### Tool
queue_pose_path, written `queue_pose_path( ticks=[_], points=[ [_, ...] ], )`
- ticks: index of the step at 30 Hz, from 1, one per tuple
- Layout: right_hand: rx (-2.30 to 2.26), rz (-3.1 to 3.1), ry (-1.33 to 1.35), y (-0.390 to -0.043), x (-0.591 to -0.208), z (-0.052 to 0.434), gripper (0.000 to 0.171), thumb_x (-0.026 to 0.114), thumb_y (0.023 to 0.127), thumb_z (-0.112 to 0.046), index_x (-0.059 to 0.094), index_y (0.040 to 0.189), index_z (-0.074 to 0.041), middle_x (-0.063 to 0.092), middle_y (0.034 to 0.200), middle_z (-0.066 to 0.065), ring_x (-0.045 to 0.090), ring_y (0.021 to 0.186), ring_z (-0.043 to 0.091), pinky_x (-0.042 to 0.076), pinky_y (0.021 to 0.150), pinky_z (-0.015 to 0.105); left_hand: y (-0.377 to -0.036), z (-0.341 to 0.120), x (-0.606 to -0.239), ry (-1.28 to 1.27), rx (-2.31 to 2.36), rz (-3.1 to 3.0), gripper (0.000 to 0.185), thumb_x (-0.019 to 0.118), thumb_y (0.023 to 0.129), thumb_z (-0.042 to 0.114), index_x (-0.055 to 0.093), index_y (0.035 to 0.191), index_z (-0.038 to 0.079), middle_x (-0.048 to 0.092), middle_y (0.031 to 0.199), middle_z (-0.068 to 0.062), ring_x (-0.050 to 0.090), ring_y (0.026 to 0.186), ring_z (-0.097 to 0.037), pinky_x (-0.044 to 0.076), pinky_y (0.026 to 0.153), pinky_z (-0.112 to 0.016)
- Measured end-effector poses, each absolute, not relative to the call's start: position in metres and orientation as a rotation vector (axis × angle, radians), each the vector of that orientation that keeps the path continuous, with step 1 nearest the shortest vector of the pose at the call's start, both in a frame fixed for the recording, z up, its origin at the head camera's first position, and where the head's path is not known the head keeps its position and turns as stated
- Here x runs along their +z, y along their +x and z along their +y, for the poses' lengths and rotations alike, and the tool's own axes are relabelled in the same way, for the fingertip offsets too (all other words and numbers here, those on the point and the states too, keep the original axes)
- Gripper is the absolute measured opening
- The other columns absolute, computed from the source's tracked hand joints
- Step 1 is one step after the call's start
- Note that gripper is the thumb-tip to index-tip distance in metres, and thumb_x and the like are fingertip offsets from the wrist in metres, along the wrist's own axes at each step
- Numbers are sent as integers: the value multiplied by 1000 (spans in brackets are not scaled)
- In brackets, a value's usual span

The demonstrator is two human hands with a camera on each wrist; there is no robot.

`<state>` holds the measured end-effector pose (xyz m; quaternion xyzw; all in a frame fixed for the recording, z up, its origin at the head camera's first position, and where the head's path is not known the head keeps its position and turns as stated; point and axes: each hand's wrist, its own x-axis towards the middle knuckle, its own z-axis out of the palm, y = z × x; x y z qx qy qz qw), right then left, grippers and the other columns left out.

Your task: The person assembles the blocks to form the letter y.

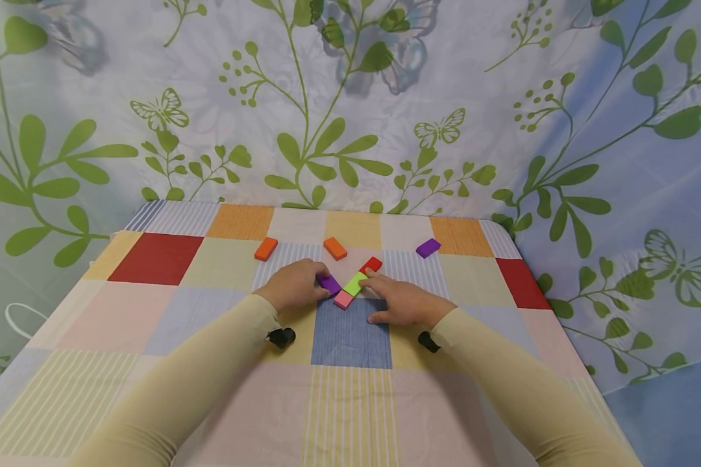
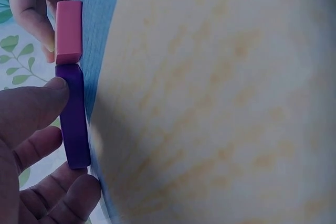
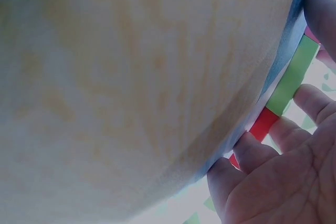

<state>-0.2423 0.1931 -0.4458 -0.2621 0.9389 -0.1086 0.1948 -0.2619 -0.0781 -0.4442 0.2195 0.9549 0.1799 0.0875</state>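
My left hand pinches a purple block between thumb and fingers on the patchwork cloth. In the left wrist view, the purple block meets a pink block end to end. In the head view the pink block, a lime green block and a red block form a slanting row. My right hand lies along the row's right side, fingers extended, fingertips at the green and red blocks. Its thumb is spread apart on the cloth. In the right wrist view, fingers partly cover the red block.
Beyond the hands lie two orange blocks and another purple block. The patchwork tablecloth covers the table, which ends at a leaf-patterned curtain. A white cable loops past the left edge.
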Motion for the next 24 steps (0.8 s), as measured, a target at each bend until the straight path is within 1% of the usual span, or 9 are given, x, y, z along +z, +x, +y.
queue_pose_path(
  ticks=[13, 24],
  points=[
    [-305, 2637, -744, -242, -447, 194, 84, 78, 94, -46, 35, 164, -26, 21, 176, 6, 37, 157, 31, 34, 126, 51, -263, -78, -445, 652, 555, 2840, 38, 78, 95, 35, 72, 125, 14, 72, 114, -4, 64, 104, -22, 55, 101, -41],
    [-310, 2630, -739, -242, -445, 193, 84, 77, 94, -47, 35, 164, -27, 21, 176, 6, 38, 156, 31, 34, 126, 52, -262, -78, -446, 641, 548, 2831, 53, 83, 90, 43, 69, 131, 14, 69, 123, -5, 63, 108, -21, 55, 100, -40]
  ],
)
